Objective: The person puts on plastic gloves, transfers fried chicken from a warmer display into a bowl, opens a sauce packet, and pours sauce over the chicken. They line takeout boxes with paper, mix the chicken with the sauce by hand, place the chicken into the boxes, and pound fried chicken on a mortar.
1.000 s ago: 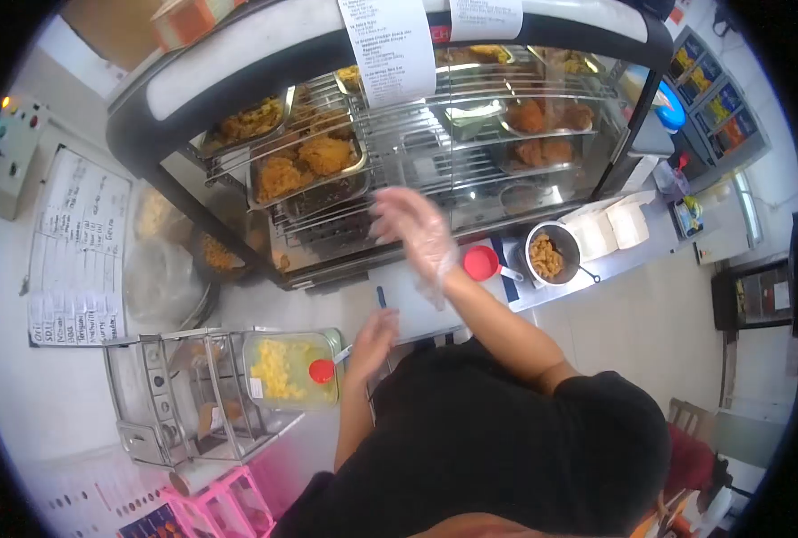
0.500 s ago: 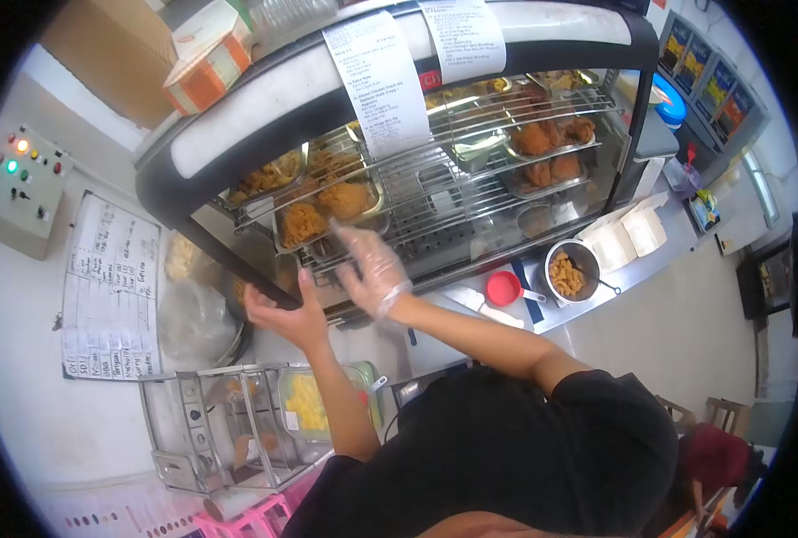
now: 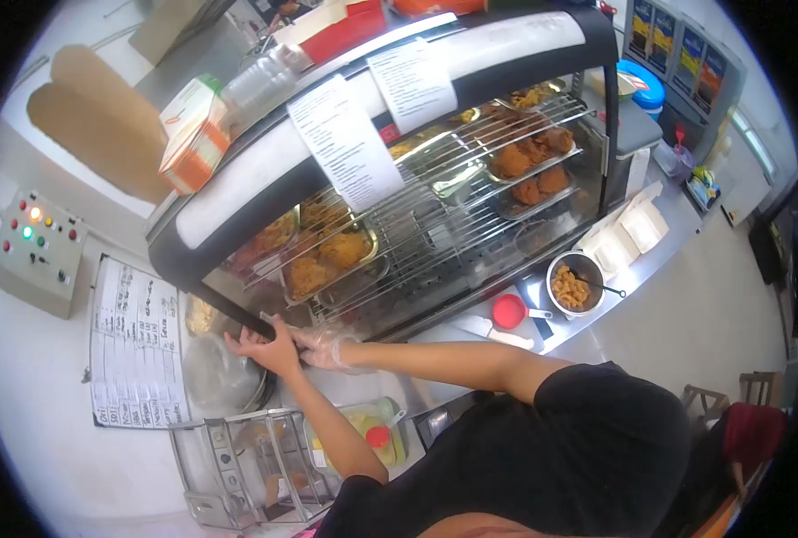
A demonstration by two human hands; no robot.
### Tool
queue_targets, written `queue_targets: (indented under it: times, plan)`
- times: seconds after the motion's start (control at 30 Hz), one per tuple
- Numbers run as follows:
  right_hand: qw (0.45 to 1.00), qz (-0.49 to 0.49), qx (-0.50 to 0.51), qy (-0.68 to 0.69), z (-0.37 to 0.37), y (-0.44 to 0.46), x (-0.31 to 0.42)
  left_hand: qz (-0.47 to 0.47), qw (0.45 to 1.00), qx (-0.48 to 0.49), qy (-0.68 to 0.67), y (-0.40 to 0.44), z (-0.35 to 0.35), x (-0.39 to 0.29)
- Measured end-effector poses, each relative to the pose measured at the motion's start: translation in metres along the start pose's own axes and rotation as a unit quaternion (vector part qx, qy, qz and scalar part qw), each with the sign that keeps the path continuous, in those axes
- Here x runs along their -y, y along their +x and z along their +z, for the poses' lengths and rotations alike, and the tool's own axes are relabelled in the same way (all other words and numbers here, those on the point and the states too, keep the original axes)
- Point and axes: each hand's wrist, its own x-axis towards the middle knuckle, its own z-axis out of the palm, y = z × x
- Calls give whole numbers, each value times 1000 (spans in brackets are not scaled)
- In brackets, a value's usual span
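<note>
A food warmer cabinet [image 3: 376, 99] with a black frame holds wire racks of fried chicken [image 3: 336, 249] in metal trays. My left hand [image 3: 273, 350], bare, is closed around the lower end of the cabinet's black corner post [image 3: 224, 308], thumb on one side and fingers on the other. Right beside it is my right hand [image 3: 329, 349] in a clear plastic glove, at the cabinet's lower left corner. Its fingertips are partly hidden by my left hand and the post, so whether they grip anything does not show.
To the right on the counter stand a pot of fried pieces [image 3: 571, 287], a red measuring cup [image 3: 508, 311] and an open takeaway box [image 3: 627, 238]. Left are a control box [image 3: 40, 255], a whiteboard [image 3: 134, 345] and a clear bag [image 3: 219, 377]. Paper receipts [image 3: 345, 143] hang over the cabinet.
My gloved right hand has moved down and left, from in front of the chicken tray to beside my left hand. My left hand stays at the corner post. The view has shifted.
</note>
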Motion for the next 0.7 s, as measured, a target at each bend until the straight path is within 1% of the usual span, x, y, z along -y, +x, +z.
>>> queue_targets:
  times: [0.07, 0.1, 0.13, 0.17, 0.2, 0.23, 0.27, 0.3, 0.33, 0.37, 0.4, 0.43, 0.47, 0.5, 0.53, 0.57, 0.6, 0.63, 0.67, 0.7]
  plan:
    - [994, -65, -27, 80, 11, -7, -20, -2, 999, -6, 32, 3, -3, -7]
    - [1000, -6, 9, -25, 26, -11, -46, 3, 999, 0, 48, 4, -5, -7]
    - [998, -30, 54, -9, 28, -25, -59, 8, 998, 6, 63, 3, -6, -7]
    - [994, -49, 92, 7, 22, -50, -73, -13, 995, 2, 100, 0, -6, -13]
    - [990, -65, 122, 22, 7, -80, -87, -43, 992, -19, 118, -1, -5, -3]
    - [984, -23, 174, -25, -22, -118, -82, -41, 993, -25, 108, -3, -3, 8]
    - [972, 23, 225, -69, -56, -165, -72, -49, 987, -42, 147, -11, 0, -3]
    - [970, -23, 237, -53, -53, -216, -124, -17, 978, -94, 188, -27, 10, -17]
    - [970, 11, 244, -16, -63, -271, -150, -1, 982, -121, 147, -43, 19, -30]
    - [968, 45, 248, 21, -73, -327, -176, 42, 981, -153, 116, -68, 32, -49]
    - [976, 56, 203, 56, -103, -396, -184, 37, 992, -114, 50, -96, 53, -72]
    - [951, 200, 231, 50, -144, -454, -177, 31, 996, -76, -16, -126, 73, -95]
    - [947, 290, 130, 35, -159, -523, -194, 21, 996, -38, -81, -162, 89, -123]
    - [928, 370, 16, 36, -173, -591, -210, -12, 991, 34, -129, -208, 111, -172]
    - [867, 474, -137, 67, -199, -654, -198, 6, 979, 105, -174, -253, 133, -214]
    - [777, 563, -267, 87, -224, -722, -189, 16, 969, 176, -174, -297, 147, -248]
    - [629, 536, -488, 280, -233, -792, -204, 5, 929, 250, -271, -343, 162, -269]
    - [532, 469, -643, 291, -228, -876, -239, 0, 905, 311, -291, -393, 173, -294]
    - [368, 427, -753, 340, -208, -971, -278, -10, 883, 365, -296, -442, 178, -324]
    - [195, 348, -852, 340, -190, -1062, -312, -12, 852, 443, -277, -494, 180, -330]
